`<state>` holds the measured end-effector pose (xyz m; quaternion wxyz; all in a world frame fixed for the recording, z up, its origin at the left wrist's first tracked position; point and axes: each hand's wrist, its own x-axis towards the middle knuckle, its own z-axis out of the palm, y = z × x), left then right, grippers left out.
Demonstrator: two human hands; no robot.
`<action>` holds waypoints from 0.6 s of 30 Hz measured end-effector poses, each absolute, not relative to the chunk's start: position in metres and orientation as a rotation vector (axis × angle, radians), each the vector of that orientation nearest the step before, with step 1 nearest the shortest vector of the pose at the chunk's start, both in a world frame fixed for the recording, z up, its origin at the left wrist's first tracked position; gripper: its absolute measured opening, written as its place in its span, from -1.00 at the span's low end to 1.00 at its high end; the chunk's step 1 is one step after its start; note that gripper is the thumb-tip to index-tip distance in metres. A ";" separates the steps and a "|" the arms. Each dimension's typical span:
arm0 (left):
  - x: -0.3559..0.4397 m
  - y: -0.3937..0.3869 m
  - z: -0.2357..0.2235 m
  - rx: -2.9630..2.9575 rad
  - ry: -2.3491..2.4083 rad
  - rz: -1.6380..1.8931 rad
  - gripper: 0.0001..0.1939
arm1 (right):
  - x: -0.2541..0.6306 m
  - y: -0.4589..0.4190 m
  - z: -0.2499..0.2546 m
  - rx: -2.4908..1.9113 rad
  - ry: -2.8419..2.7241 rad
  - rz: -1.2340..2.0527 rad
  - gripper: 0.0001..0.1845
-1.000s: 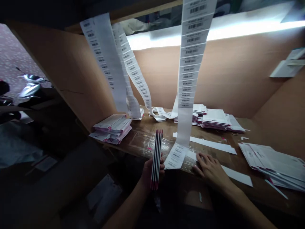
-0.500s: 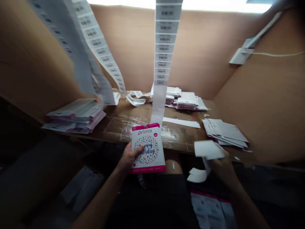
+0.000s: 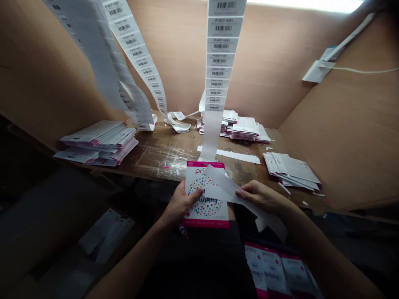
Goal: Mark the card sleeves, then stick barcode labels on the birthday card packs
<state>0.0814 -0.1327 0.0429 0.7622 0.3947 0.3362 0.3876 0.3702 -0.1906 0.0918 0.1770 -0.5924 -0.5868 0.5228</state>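
My left hand (image 3: pixel 182 201) grips the left side of a flat white packet (image 3: pixel 205 209) with pink bands, "Happy Birthday" lettering and coloured dots, its thumb lying across the front. In my right hand (image 3: pixel 260 196) white paper strips (image 3: pixel 222 182) are pinched between thumb and fingers. Their left ends lie across the upper part of the packet, and the rest hangs below my right hand. Just behind the packet hangs a long strip of barcode labels (image 3: pixel 218 70), its lower part bare backing paper.
Stacks of packets stand on the wooden table at the left (image 3: pixel 99 143), back (image 3: pixel 245 128) and right (image 3: pixel 289 170). More label strips (image 3: pixel 140 58) hang at the left. A loose paper strip (image 3: pixel 238 156) lies on the table. More packets (image 3: pixel 271 270) sit low at the right.
My right hand has brought the paper strips left and up, over the packet. The packet has shifted slightly right in my left hand. The view has shifted a little.
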 end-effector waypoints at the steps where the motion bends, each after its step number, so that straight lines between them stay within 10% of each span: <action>1: 0.082 -0.134 0.042 0.859 0.733 0.842 -0.30 | 0.368 -0.190 0.091 -1.681 -1.688 1.469 -0.37; 11: 0.080 -0.122 0.026 0.832 0.932 1.055 -0.28 | 0.423 -0.082 0.113 -2.100 -1.659 -0.170 -0.52; 18: 0.075 -0.126 0.034 0.907 0.929 1.145 -0.34 | 0.339 -0.098 0.079 -1.591 -2.035 0.644 -0.61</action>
